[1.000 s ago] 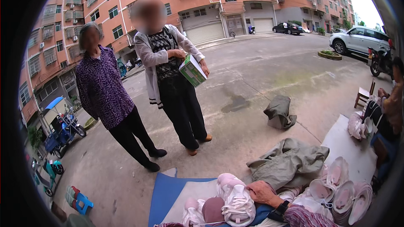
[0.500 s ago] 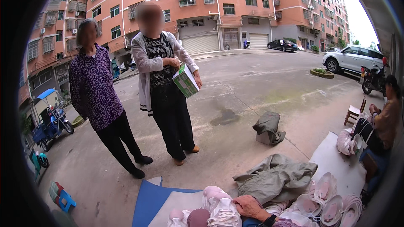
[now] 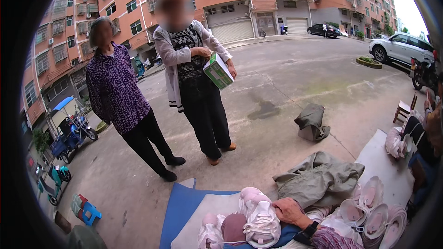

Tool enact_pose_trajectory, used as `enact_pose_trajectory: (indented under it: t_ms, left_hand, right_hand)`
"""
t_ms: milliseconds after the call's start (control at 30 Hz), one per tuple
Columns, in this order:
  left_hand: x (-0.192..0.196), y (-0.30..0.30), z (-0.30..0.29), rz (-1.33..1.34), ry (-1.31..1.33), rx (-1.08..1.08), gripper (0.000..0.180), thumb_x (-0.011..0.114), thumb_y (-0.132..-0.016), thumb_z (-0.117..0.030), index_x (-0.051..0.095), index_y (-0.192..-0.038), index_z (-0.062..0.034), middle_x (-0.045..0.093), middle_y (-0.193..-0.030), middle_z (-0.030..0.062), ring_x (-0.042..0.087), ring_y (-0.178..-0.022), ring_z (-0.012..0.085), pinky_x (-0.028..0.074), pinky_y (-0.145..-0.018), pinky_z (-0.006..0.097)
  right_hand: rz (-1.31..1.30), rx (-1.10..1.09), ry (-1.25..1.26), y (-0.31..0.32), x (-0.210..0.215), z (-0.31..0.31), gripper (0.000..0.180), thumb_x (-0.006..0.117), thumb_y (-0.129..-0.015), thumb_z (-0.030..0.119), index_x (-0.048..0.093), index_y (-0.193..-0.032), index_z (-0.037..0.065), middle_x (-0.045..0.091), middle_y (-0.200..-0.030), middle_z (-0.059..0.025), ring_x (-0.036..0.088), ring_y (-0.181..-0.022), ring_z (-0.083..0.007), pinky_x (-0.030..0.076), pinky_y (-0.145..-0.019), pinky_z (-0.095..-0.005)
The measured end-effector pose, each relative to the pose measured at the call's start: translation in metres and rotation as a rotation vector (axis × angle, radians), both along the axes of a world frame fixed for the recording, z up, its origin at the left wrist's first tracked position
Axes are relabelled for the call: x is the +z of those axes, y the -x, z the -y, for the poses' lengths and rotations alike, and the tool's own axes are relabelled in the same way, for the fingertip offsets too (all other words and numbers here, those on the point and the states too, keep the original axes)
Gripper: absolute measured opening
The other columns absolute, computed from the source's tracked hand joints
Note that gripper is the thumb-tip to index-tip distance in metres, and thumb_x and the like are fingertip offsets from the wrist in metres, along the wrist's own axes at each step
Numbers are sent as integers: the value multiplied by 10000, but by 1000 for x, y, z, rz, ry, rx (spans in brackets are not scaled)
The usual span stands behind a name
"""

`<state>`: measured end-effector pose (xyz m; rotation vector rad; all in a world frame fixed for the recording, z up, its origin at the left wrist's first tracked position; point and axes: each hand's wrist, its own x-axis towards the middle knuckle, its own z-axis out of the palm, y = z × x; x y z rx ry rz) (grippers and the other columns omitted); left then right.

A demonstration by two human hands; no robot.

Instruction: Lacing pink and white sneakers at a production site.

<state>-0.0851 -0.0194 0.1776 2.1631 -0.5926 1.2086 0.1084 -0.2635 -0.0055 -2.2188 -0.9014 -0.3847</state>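
My right hand [image 3: 289, 211], with a dark watch on its wrist and a purple patterned sleeve, reaches in from the lower right. Its fingers are curled down beside a pale pink and white laced sneaker [image 3: 261, 219]. The fingertips are hidden, so I cannot make out what they grip, if anything. Left of that sneaker are a mauve rounded piece [image 3: 234, 228] and another pale sneaker [image 3: 211, 231]. A pile of pale shoe uppers [image 3: 374, 219] lies to the right of my forearm. My left hand is out of view.
A grey-green cloth [image 3: 318, 180] lies beyond the shoes, over a blue and white sheet [image 3: 182, 212]. Two people stand ahead, one holding a green and white box [image 3: 218, 71]. Farther off is a covered block [image 3: 313, 122]. Another person [image 3: 431, 124] sits at the far right.
The view has tilted down and turned left, so everything appears shifted to the right. My right hand stays beside the sneaker. More of my purple sleeve now shows.
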Motion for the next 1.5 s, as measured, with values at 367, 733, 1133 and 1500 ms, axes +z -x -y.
enact_pose_trajectory:
  t_ms: [367,733,1133,1500]
  left_hand:
    - [-122,-13,-26,-429,-414,-337,244,708,-794,-123,632,-1024,-89,610,-1124,118,577,-1112,330,420,-1007,524]
    - [-190,-24,-36,-463,-375,-342,317,674,-785,-158,629,-1089,-80,545,-1171,148,520,-1158,336,349,-1074,579]
    - [-185,-33,-31,-484,-300,-359,365,718,-740,-159,635,-1087,-83,524,-1132,146,509,-1113,338,371,-1062,545]
    - [-190,-25,-28,-521,-296,-288,323,716,-736,-172,651,-1041,-88,532,-1123,136,528,-1107,324,358,-1063,563]
  right_hand:
    - [-121,53,-3,-1,-2,0,245,601,-827,110,640,-1057,34,647,-947,-172,623,-950,-347,479,-844,-433]
    - [92,202,-25,14,6,29,315,680,-822,194,593,-1087,49,580,-1160,-121,543,-1165,-321,408,-1010,-459]
    - [-18,149,-70,8,6,29,340,739,-750,240,645,-1036,83,620,-1147,-93,567,-1164,-301,402,-1019,-461]
    - [-59,158,-81,8,4,29,289,738,-741,232,672,-981,86,637,-1129,-77,584,-1163,-283,389,-1055,-475]
